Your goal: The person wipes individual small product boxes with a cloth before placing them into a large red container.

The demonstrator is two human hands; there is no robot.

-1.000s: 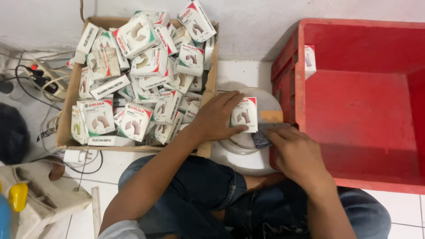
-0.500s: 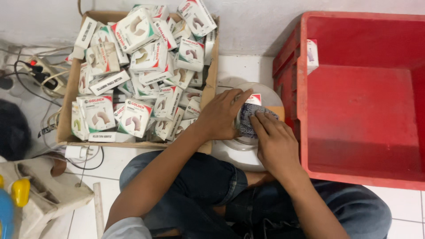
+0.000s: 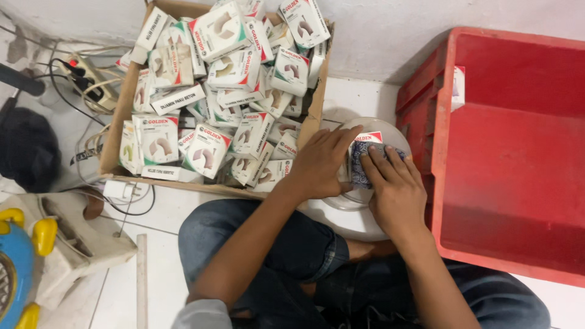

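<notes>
Left hand (image 3: 322, 161) gripping a small white box (image 3: 365, 141), right hand (image 3: 395, 189) pressing a dark packet (image 3: 361, 163) against it, over a round white scale (image 3: 350, 204), beside a red crate (image 3: 487, 122)

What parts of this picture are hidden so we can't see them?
Head view:
- Small white box: mostly covered by left hand and right hand.
- Dark patterned packet: contents hidden under fingers.
- Round white scale: dial hidden.
- Red plastic crate: cut off by right edge.
</notes>
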